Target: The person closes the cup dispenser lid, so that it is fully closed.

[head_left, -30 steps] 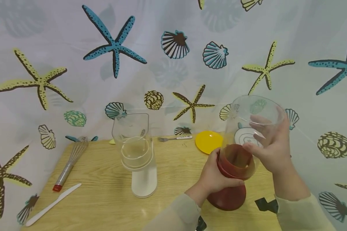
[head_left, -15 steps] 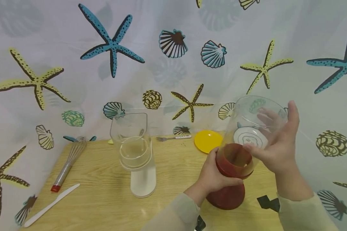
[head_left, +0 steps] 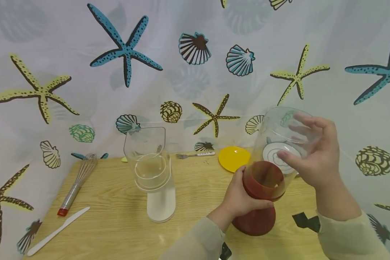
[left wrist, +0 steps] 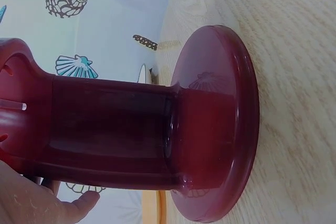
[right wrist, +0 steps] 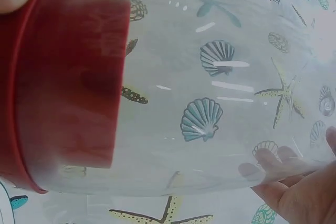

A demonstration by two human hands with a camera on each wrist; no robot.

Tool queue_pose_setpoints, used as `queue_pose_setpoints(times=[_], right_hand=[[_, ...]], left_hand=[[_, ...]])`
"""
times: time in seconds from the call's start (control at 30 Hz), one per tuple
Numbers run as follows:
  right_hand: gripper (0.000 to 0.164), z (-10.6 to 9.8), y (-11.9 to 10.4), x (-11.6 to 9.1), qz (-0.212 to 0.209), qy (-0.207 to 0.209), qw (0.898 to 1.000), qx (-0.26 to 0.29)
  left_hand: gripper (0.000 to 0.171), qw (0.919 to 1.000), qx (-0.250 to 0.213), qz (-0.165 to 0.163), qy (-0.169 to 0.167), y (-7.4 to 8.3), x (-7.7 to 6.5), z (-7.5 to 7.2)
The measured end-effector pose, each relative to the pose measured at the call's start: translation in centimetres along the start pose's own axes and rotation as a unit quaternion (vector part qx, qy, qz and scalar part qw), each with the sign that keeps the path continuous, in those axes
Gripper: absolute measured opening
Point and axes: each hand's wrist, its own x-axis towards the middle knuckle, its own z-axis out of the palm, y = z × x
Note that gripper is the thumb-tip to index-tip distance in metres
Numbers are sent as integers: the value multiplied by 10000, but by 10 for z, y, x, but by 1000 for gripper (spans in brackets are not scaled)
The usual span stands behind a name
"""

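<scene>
In the head view, a dispenser with a red pedestal base and a clear cylinder stands leaning at the right of the table. My left hand grips its red collar just below the cylinder, thumb across the front. The left wrist view shows the red stem and round foot on the wood. My right hand is loosely spread at the cylinder's right side, thumb in front and fingers behind, seen through the plastic. In the right wrist view, my right fingertips lie right at the cylinder's edge; a red ring fills its lower end.
A similar dispenser with a white base stands mid-left. A whisk and a white knife lie at the left. Along the back are a fork, a yellow plate and a white plate, behind the cylinder. A patterned curtain hangs behind.
My right hand has shifted right and loosened, its fingers and thumb spreading around the cylinder's side. My left hand and the red base have hardly moved.
</scene>
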Motion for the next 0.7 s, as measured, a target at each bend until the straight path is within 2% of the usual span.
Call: queue_pose_setpoints(times=[0.27, 0.7], right_hand=[[75, -4, -2, 3, 237, 102, 9996, -143], [75, 1, 6, 5, -332, 137, 9991, 202]], left_hand=[[109, 10000, -74, 9, -31, 0, -1, 3], [105, 10000, -77, -41, -26, -1, -1, 1]])
